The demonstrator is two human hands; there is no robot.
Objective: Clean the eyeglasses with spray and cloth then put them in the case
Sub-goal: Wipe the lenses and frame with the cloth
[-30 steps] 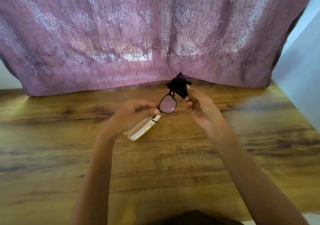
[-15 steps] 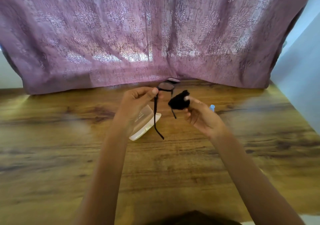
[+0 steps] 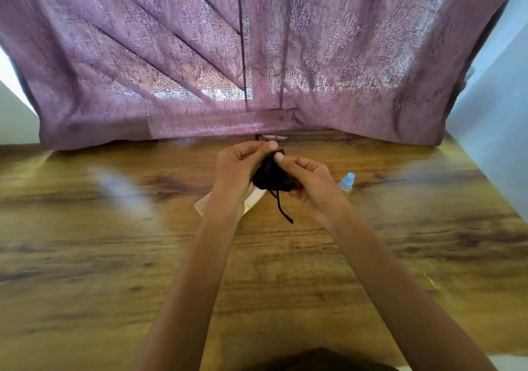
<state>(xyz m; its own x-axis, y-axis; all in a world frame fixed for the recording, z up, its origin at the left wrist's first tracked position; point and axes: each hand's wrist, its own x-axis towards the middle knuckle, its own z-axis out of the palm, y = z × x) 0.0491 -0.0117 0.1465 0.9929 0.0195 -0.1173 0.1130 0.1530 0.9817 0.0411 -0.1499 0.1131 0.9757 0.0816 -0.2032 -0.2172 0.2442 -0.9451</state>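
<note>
Wood-grain counter (image 3: 114, 242) set against a mauve patterned curtain (image 3: 200, 56), pale wall (image 3: 491, 113) at right.
Head view: the left hand (image 3: 234, 170) pinches the eyeglasses (image 3: 281, 209), and the right hand's (image 3: 311, 182) fingers (image 3: 285, 162) grip a black cloth (image 3: 271, 176) around them, above the white case (image 3: 253, 199); the spray bottle (image 3: 347, 181) is nearby.

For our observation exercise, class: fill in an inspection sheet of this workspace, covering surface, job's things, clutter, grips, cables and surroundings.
surface: wooden table, dark grain streaks.
job's things: eyeglasses held above the table, one temple hanging; black cloth bunched over them; white case on the table below, partly hidden; blue-capped spray bottle on the table to the right.
clutter: nothing seen.
grips: left hand pinches the eyeglasses; right hand pinches the black cloth.
cables: nothing seen.
surroundings: purple patterned curtain behind; pale wall at right.
</note>
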